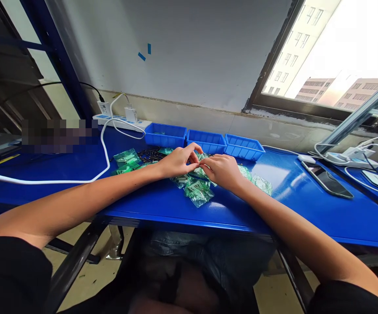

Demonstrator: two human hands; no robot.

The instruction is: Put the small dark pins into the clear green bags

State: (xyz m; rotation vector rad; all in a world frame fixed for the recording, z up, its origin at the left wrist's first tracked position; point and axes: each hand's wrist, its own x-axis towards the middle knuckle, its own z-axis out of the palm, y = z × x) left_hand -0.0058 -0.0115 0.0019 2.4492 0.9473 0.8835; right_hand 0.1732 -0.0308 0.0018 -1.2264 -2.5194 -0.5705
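Note:
My left hand and my right hand meet fingertip to fingertip over a spread of small clear-green plastic packets. Both hands are closed in a pinch. Whatever lies between the fingertips is too small and too covered to name. More green packets lie left of my left hand, beside a heap of small dark pieces. Past my right wrist another packet rests on the blue table.
Three blue bins stand in a row behind the packets. A white power strip with a thick white cable is at the back left. To the right lie a phone, a white mouse-like object and more cables.

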